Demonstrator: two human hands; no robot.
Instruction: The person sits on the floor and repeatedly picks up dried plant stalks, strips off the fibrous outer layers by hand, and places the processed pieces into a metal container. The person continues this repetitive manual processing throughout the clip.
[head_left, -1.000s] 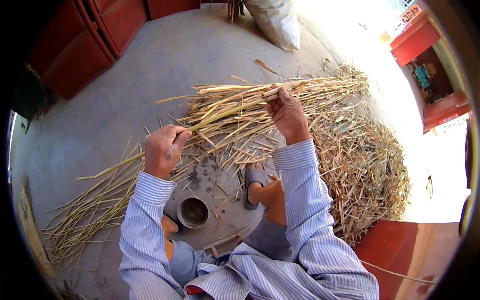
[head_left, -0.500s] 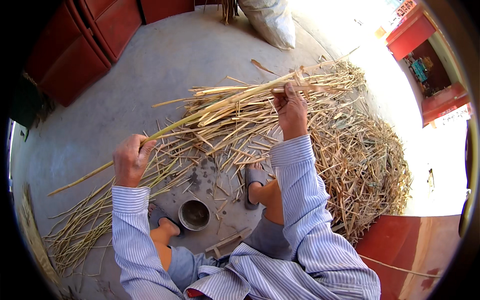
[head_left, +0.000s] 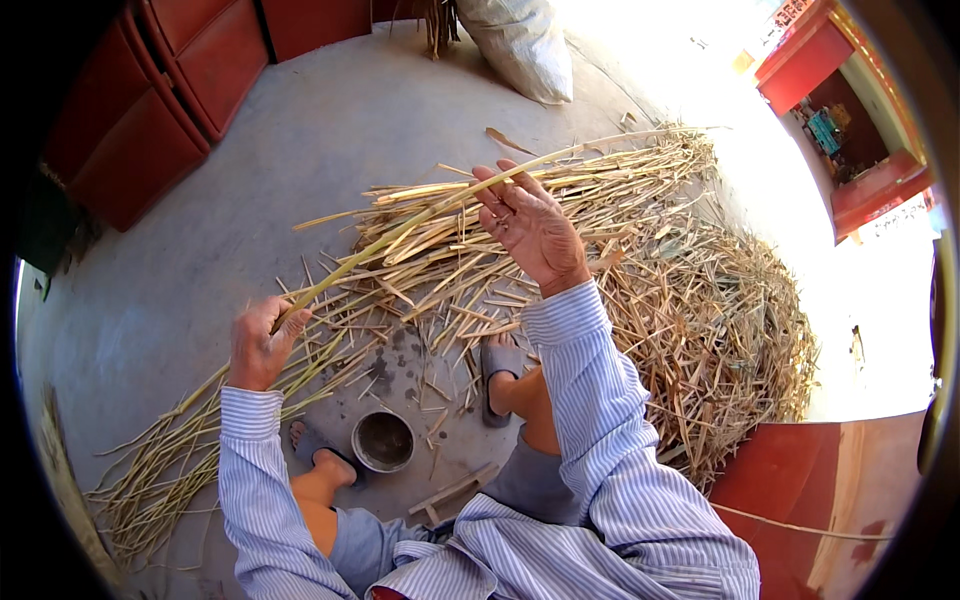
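My left hand (head_left: pixel 262 342) is closed around a long, pale yellow-green stalk (head_left: pixel 352 266), which slants up to the right across the view. My right hand (head_left: pixel 535 228) is open, palm turned up and fingers spread, close against the stalk's middle; whether it touches cannot be told. Beneath the stalk lies a heap of long dry stalks (head_left: pixel 625 178) on the floor. Thin greenish stalks (head_left: pixel 160 490) are bunched at the lower left, below my left hand.
A large mound of dry husks and short bits (head_left: pixel 735 340) rises at the right. Between my sandaled feet stands a round metal bowl (head_left: pixel 357 440), with a small wooden frame (head_left: pixel 455 495) nearby. A white sack (head_left: pixel 520 50) and red padded furniture (head_left: pixel 190 60) stand farther back.
My right hand has let go of a dry husk strip, moved left and opened its fingers. The stalk's lower end has dropped along with my left hand, which keeps its grip.
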